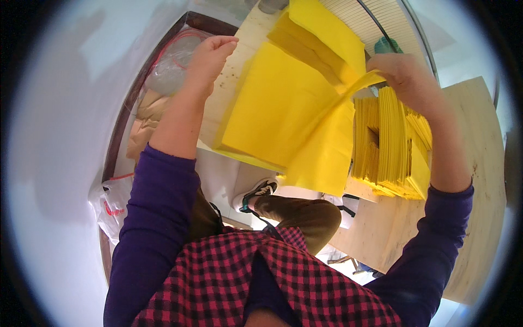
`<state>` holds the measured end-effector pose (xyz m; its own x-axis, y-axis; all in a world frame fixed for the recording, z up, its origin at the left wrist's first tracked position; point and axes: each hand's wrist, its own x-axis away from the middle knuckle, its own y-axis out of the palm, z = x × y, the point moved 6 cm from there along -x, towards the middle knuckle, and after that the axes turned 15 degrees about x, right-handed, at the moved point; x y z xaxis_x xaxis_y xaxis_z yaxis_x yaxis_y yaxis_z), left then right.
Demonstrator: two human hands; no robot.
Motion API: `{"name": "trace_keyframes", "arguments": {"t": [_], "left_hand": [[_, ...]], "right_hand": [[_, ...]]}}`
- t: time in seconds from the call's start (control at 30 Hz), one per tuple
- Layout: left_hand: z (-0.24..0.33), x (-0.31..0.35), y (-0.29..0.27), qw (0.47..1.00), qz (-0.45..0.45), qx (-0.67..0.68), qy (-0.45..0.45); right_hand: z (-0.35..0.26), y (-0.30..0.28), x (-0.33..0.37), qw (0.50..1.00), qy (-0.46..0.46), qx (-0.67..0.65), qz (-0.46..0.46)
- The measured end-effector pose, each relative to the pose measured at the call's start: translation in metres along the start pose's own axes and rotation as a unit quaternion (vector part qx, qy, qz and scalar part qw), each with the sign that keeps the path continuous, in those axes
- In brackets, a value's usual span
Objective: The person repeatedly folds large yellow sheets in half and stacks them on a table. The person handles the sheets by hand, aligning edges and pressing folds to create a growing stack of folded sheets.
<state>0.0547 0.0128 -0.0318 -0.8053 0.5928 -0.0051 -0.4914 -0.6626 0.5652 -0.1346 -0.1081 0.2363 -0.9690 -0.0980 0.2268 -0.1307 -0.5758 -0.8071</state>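
My right hand (406, 82) grips the raised edge of a thin yellow sheet (321, 147), its fingers closed and slightly blurred. The sheet is bent, and its near part drapes past the table's front edge. Under and beside it lies a thick stack of yellow sheets (272, 103); whether they are paper or cloth I cannot tell. My left hand (207, 62) is held up to the left of the stack, thumb and fingers pressed together with nothing visible between them. Behind, another pile of yellow sheets (327, 27) rests against the first.
Bundles of folded yellow pieces (389, 136) stand packed on the right, by a wooden board (474, 131). A dark-framed box (117, 141) at left contains clear plastic and brown paper (147, 120). A white plastic bag (114, 204) hangs lower left. A dark cable (376, 24) crosses the back.
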Motion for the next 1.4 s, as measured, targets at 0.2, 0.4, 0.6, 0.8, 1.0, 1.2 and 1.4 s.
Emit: {"name": "trace_keyframes", "arguments": {"t": [0.2,0.4,0.6,0.8,1.0,1.2,1.4], "left_hand": [[0.017,0.01,0.023,0.982,-0.104,0.152,0.03],[0.026,0.035,0.055,0.928,-0.25,0.264,-0.082],[0.022,0.091,0.084,0.667,-0.442,0.525,-0.289],[-0.018,0.114,0.057,0.804,-0.249,0.44,-0.314],[0.004,0.127,0.041,0.849,-0.154,0.377,-0.338],[0.006,0.127,0.041,0.924,-0.105,0.231,-0.286],[0.007,0.118,0.052,0.961,-0.174,-0.027,-0.212]], "right_hand": [[0.047,-0.058,0.029,0.98,0.07,-0.188,-0.017],[0.084,-0.093,0.059,0.88,0.196,-0.427,-0.06],[0.103,-0.042,0.078,0.732,0.266,-0.624,-0.063],[0.057,0.115,0.141,0.568,0.377,-0.731,-0.02],[-0.04,0.214,0.19,0.458,0.45,-0.766,0.031],[-0.12,0.251,0.205,0.361,0.44,-0.82,0.057],[-0.144,0.258,0.212,0.364,0.485,-0.789,0.104]]}}
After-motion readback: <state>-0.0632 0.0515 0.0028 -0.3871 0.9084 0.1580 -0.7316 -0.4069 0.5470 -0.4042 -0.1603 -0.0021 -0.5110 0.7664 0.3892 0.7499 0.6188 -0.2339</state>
